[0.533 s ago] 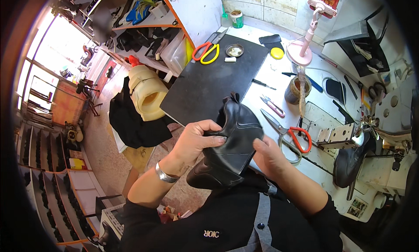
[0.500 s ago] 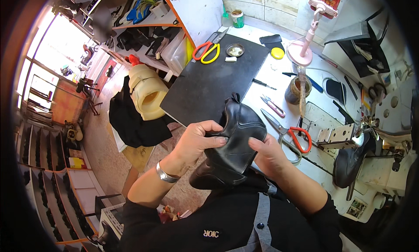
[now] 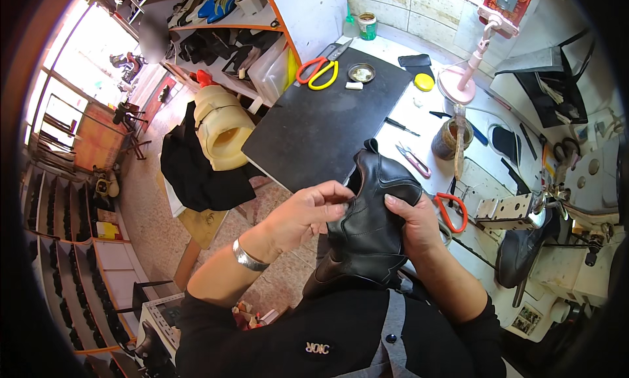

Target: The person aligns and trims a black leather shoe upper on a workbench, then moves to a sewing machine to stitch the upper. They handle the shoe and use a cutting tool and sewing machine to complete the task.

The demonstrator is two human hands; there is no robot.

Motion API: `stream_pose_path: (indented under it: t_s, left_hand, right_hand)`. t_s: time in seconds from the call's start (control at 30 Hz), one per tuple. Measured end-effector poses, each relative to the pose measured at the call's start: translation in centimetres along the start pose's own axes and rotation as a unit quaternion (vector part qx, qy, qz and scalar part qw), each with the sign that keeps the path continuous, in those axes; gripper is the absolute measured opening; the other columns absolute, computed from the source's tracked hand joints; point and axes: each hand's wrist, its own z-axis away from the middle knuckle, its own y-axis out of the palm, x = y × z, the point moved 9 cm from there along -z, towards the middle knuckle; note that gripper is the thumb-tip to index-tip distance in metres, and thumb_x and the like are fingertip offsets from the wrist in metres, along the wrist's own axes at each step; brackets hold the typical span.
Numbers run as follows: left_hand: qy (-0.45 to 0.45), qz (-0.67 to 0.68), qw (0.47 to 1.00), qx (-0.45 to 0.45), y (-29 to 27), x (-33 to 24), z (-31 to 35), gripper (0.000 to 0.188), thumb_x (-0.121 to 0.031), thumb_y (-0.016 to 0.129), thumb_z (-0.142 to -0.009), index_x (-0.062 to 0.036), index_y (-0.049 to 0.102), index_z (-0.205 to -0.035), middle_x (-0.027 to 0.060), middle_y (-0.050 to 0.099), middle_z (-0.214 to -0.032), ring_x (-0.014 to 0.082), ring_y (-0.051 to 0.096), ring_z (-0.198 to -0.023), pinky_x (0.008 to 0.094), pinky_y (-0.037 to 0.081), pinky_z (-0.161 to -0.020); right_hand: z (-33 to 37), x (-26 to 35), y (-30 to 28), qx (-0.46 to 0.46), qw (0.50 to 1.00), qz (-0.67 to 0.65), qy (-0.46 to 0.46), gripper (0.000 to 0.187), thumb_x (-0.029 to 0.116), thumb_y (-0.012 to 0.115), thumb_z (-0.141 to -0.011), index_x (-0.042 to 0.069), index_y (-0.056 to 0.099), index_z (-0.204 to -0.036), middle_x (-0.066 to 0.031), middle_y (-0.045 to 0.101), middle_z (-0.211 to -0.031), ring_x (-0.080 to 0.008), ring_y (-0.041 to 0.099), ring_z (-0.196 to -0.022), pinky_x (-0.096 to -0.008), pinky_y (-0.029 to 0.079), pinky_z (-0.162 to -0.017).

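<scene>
- The black leather boot upper [image 3: 370,230] is held up in front of the person's chest, off the tabletop [image 3: 419,126], just at the near edge of the black cutting mat [image 3: 321,122].
- The left hand [image 3: 308,211] has its grip pinched shut on the upper's left edge, thumb and fingertips pressing the leather at the seam.
- The right hand [image 3: 409,217] has its grip wrapped closed around the upper's right side, thumb lying over the collar.
- By my reckoning the upper is already stitched into shape, with panels and collar joined; no sole shows on it, so the bottom work looks still to do. Right now it seems to be getting checked or smoothed by hand.
- At about 3 o'clock from the upper lie red-handled scissors [image 3: 452,211], partly behind the right hand; small pink-handled snips [image 3: 414,160] sit at 1 o'clock.
- Farther off at 12 o'clock, orange-and-yellow shears [image 3: 316,71] and a small round tin [image 3: 361,72] rest on the mat's far end.
- A brown jar [image 3: 449,137] with a stick in it stands at 2 o'clock, and a metal block [image 3: 503,209] beyond the scissors.
- Nothing stands between the hands and the mat; the crowding is all on the right side.
</scene>
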Motion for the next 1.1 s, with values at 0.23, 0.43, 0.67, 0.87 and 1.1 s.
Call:
stream_pose_path:
  t_s: [0.23, 0.43, 0.67, 0.87, 1.1]
  left_hand:
    - [0.056, -0.013, 0.998, -0.036, -0.2, 0.4, 0.6, 0.02, -0.005, 0.065, -0.09, 0.0, 0.064, -0.11, 0.0017, 0.066, -0.098, 0.0075, 0.06, -0.089, 0.0246, 0.048, -0.084]
    - [0.071, -0.029, 0.997, -0.027, 0.3, -0.5, 1.0, 0.016, -0.003, 0.064, -0.089, 0.0, 0.064, -0.105, 0.0014, 0.066, -0.097, 0.0086, 0.06, -0.088, 0.0247, 0.047, -0.084]
    - [0.106, -0.101, 0.988, -0.049, 0.3, -1.2, 1.3, 0.013, 0.0, 0.065, -0.088, -0.0003, 0.064, -0.101, 0.0007, 0.066, -0.095, 0.0076, 0.06, -0.086, 0.0232, 0.048, -0.082]
    - [0.114, -0.044, 0.991, -0.048, 0.3, -1.6, 0.9, 0.013, 0.001, 0.064, -0.088, -0.0002, 0.063, -0.1, 0.0001, 0.066, -0.092, 0.0072, 0.06, -0.083, 0.0224, 0.047, -0.081]
    - [0.113, -0.2, 0.973, 0.016, 4.4, -3.0, 1.2, 0.003, -0.002, 0.065, -0.087, 0.0001, 0.064, -0.089, -0.0035, 0.062, -0.081, 0.004, 0.053, -0.079, 0.0209, 0.045, -0.072]
  right_hand:
    - [0.3, 0.0, 0.0, -0.007, 1.0, 0.006, -0.017, 0.031, 0.001, 0.067, -0.083, 0.0, 0.061, -0.113, -0.0085, 0.069, -0.104, -0.0189, 0.067, -0.093, -0.0351, 0.055, -0.086]
    - [0.2, 0.5, 0.7, 0.003, 0.999, 0.018, -0.035, 0.029, 0.001, 0.067, -0.083, -0.001, 0.061, -0.111, -0.0089, 0.069, -0.102, -0.0183, 0.067, -0.089, -0.0331, 0.056, -0.081]
    - [-0.1, 0.8, 2.0, 0.042, 0.998, 0.012, -0.04, 0.029, 0.004, 0.068, -0.084, 0.0, 0.062, -0.112, -0.0072, 0.069, -0.1, -0.0148, 0.066, -0.084, -0.0295, 0.056, -0.076]
    - [-0.7, 1.3, 2.6, 0.047, 0.999, 0.017, -0.017, 0.038, 0.001, 0.067, -0.082, -0.002, 0.059, -0.119, -0.011, 0.068, -0.108, -0.0208, 0.068, -0.093, -0.0345, 0.056, -0.085]
    - [3.4, 2.9, 1.7, 0.021, 0.997, 0.013, -0.075, 0.028, 0.006, 0.07, -0.084, 0.001, 0.064, -0.112, -0.0049, 0.069, -0.099, -0.0135, 0.065, -0.086, -0.0295, 0.054, -0.08]
